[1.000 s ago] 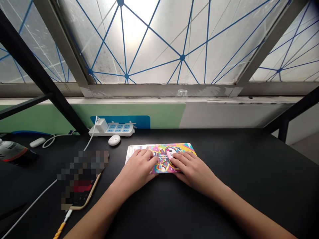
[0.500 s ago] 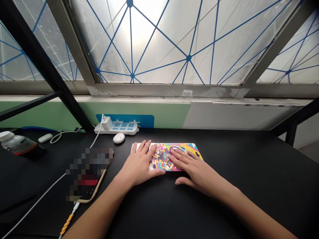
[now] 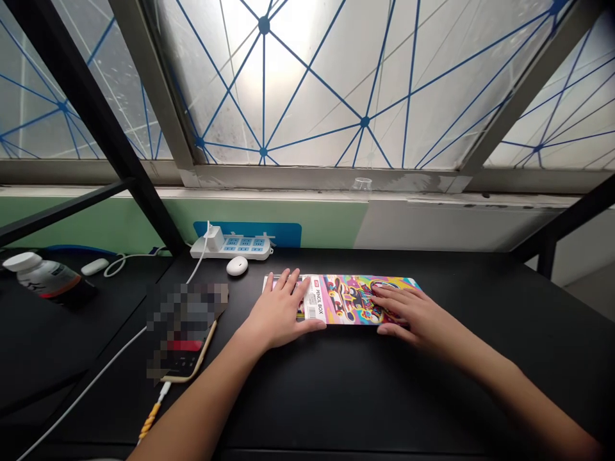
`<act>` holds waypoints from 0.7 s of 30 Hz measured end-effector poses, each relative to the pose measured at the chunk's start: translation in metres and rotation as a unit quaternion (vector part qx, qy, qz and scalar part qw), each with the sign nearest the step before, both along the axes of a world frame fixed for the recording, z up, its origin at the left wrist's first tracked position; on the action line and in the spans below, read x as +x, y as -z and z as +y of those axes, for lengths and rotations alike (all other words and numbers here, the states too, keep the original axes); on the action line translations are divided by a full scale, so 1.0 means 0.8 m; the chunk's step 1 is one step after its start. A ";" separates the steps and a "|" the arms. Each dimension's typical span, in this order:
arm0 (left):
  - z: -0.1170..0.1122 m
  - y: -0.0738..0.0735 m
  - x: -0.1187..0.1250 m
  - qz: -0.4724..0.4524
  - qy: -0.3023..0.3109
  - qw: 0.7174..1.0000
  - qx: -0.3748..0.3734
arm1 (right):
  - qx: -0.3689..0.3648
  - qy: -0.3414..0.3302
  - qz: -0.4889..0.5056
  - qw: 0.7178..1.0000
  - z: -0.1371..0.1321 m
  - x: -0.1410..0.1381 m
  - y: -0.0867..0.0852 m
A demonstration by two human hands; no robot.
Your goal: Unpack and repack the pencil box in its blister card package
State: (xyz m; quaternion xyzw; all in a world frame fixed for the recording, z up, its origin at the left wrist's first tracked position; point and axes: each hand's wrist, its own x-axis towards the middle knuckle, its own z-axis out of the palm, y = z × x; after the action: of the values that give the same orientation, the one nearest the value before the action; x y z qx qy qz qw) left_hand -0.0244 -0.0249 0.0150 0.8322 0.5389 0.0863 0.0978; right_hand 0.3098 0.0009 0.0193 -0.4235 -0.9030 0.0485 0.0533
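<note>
A flat, brightly printed pencil box (image 3: 348, 299) lies lengthwise on the black desk, with a white strip reading "PENCIL BOX" and a barcode near its left part. Over its left end my left hand (image 3: 283, 307) lies spread, fingertips at the far edge and thumb along the near edge. My right hand (image 3: 408, 314) rests flat on the colourful right part, fingers stretched out and thumb by the front edge. Both hands partly cover the box. A strip under my left fingers looks like a separate part, but its detail is hidden.
To the left lies a phone (image 3: 204, 352) with a charging cable. Behind it are a white earbud case (image 3: 237, 266) and a power strip (image 3: 245, 248). A bottle (image 3: 43, 278) stands far left; a clear cup (image 3: 362, 184) sits on the windowsill.
My right hand has moved right with the printed part of the pencil box, which now reaches farther right. The white labelled strip has come into view beside my left hand, which stays on the left end.
</note>
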 end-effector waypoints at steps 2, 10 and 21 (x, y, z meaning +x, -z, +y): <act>-0.001 0.000 0.001 0.015 -0.004 1.000 0.002 | 0.027 -0.010 -0.008 1.000 -0.006 -0.034 0.006; 0.001 0.005 -0.002 0.002 -0.015 1.000 -0.001 | 0.115 -0.030 -0.021 0.993 -0.026 -0.162 0.040; 0.003 0.007 -0.005 0.017 -0.006 1.000 0.009 | 0.098 -0.024 0.003 0.995 -0.022 -0.062 0.038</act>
State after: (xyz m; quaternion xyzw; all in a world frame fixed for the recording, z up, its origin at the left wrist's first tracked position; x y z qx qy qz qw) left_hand -0.0287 -0.0221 0.0093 0.8310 0.5449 0.0779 0.0802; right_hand 0.2606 -0.0170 -0.0113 -0.3943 -0.9132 -0.0378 0.0961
